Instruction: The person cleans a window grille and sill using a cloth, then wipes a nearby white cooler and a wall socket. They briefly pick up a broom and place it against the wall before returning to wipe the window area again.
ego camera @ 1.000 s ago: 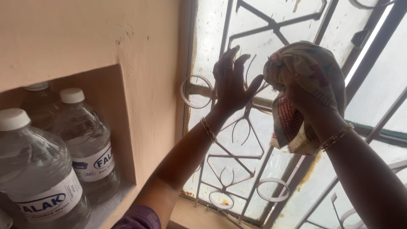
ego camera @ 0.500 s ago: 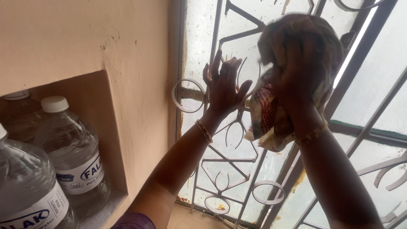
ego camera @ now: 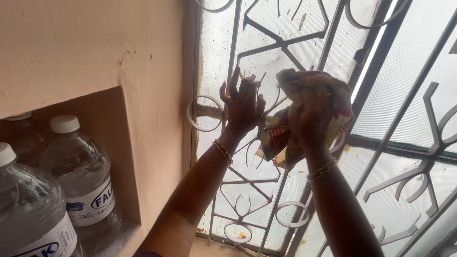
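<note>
cloth (ego camera: pixel 304 119) bunched inside right hand (ego camera: pixel 312 116) grip, against window grille (ego camera: pixel 266 43).

Cloth (ego camera: pixel 312 112): soft woven fabric, matt, crumpled, checked and floral print. Grille (ego camera: pixel 259 47): painted metal bars, pale, chipped, rust-stained. Glass (ego camera: pixel 216 57): frosted, grimy, spotted. Wall (ego camera: pixel 95 47): matt plaster, peach, rough patches. Bottles (ego camera: pixel 78 176): clear glossy plastic, white caps, paper-like labels. Bangles (ego camera: pixel 223 151): shiny metal.

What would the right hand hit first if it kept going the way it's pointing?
Most likely the white metal window grille, then the dirty frosted glass pane behind it. The right hand, its grip closed on a patterned multicoloured cloth, points up toward them; depth is unclear.
</note>
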